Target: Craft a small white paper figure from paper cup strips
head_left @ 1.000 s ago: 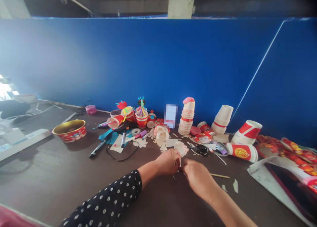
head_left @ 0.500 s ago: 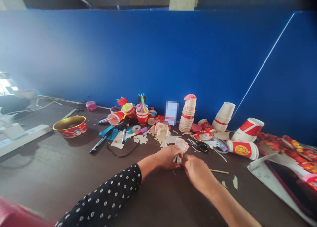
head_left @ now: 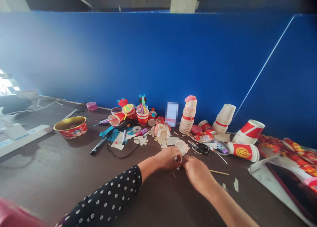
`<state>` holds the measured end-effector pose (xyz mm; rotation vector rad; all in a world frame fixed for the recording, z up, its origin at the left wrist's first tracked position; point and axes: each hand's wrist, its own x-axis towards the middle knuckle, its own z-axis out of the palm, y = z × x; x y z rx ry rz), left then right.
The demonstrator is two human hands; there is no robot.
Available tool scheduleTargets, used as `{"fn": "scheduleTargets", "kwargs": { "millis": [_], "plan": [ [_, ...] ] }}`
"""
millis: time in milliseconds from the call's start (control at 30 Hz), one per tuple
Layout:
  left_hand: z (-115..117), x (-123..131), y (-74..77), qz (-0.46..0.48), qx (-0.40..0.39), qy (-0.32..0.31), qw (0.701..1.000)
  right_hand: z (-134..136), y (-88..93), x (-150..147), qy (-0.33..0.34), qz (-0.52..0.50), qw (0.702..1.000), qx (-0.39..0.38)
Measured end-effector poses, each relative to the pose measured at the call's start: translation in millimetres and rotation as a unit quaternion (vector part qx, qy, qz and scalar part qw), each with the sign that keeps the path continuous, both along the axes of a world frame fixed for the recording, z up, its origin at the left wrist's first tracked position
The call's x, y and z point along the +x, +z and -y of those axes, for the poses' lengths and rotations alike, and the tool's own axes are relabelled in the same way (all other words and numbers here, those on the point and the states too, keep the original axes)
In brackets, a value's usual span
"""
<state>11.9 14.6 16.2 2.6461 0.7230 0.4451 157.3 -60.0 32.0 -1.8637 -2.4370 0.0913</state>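
Note:
A white paper cup with a cut, frilled edge sticks up from between my hands, its lower part hidden by my fingers. My left hand pinches it from the left. My right hand meets it from the right, fingertips at its base. Scissors with black handles lie just beyond my right hand, apart from it. Another cut paper cup sits among paper scraps beyond my left hand.
Beyond my hands stand a tall stack of paper cups, red-banded cups, markers and tape. A red and gold bowl sits at the left. A wooden stick and paper scraps lie on the dark table beside my right arm.
The white paper strip below my fingers is now mostly hidden. My hands stay close together on the frilled cup, and the view has shifted only slightly.

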Motion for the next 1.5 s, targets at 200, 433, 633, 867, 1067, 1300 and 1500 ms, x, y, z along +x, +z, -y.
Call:
{"fn": "scheduleTargets", "kwargs": {
  "millis": [200, 433, 633, 867, 1067, 1300, 1500],
  "plan": [
    [-1, 4, -7.0, -0.016, 0.015, 0.027, 0.999, 0, -1.9, 1, -0.023, 0.019, 1.000, 0.006],
    [1, 4, -8.3, -0.043, 0.018, 0.044, 0.998, 0, -2.7, 2, -0.033, -0.029, 0.999, 0.023],
    [2, 4, -7.6, -0.022, -0.007, 0.066, 0.998, 1, -3.5, 4, -0.029, -0.037, 0.999, 0.017],
    [1, 4, -9.2, -0.042, 0.005, 0.046, 0.998, -2, -5.8, 7, -0.024, -0.076, 0.997, 0.012],
    [4, 3, -6.0, -0.047, 0.007, 0.046, 0.998, -2, -7.2, 10, -0.018, -0.106, 0.994, 0.011],
    [3, 3, -6.8, -0.025, -0.007, 0.037, 0.999, 0, -6.1, 12, -0.017, -0.126, 0.992, 0.004],
    [5, 2, -4.1, -0.021, -0.020, 0.034, 0.999, -2, -9.0, 9, -0.031, -0.119, 0.992, 0.011]
  ]
}}
